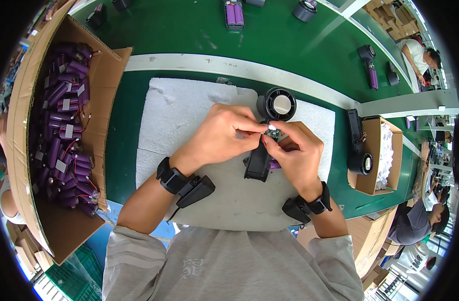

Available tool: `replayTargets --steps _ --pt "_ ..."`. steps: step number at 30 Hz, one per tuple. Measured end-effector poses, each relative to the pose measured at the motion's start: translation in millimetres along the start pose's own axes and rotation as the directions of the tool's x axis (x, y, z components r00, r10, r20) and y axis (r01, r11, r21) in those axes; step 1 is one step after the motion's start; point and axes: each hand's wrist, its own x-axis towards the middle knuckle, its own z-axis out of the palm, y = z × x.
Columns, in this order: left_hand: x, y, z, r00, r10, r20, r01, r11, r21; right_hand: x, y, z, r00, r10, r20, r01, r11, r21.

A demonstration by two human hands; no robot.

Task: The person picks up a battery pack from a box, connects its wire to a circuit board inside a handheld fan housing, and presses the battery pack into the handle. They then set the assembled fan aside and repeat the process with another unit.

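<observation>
Green circuit board point(273, 134): pinched by right hand point(301, 154). Left hand point(217, 134): fingertips pressed together alongside, contents unclear.

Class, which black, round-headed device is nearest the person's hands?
The device on the white foam, at the fingertips of left hand and right hand; the others are on the green surface or by the small carton.

Green circuit board point(273, 134), black casing point(257, 165), white foam sheet point(184, 103), purple batteries point(53, 151) — some white-labelled, green bench point(184, 39)
</observation>
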Motion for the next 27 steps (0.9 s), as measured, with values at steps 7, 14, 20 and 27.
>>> replayTargets --steps 7,14,20,27 --pt "0.0 1.5 4.0 0.998 -0.047 0.031 0.049 0.998 -0.049 -2.7 -3.3 -3.1 0.990 0.132 0.043 -0.136 0.985 0.106" --pt "-1.7 10.3 11.3 0.985 -0.150 0.084 0.139 0.983 0.123 -5.1 -5.3 -8.4 0.987 0.134 0.088 -0.140 0.988 0.066" --pt "-0.9 7.8 8.8 0.973 -0.187 0.135 0.194 0.980 -0.046 -5.8 -2.9 -9.8 0.992 0.090 0.088 -0.091 0.996 0.013" --pt "-2.4 3.5 13.4 0.960 -0.258 0.113 0.271 0.955 -0.123 -4.8 -2.4 -5.6 0.998 0.019 0.062 -0.017 0.999 -0.038"
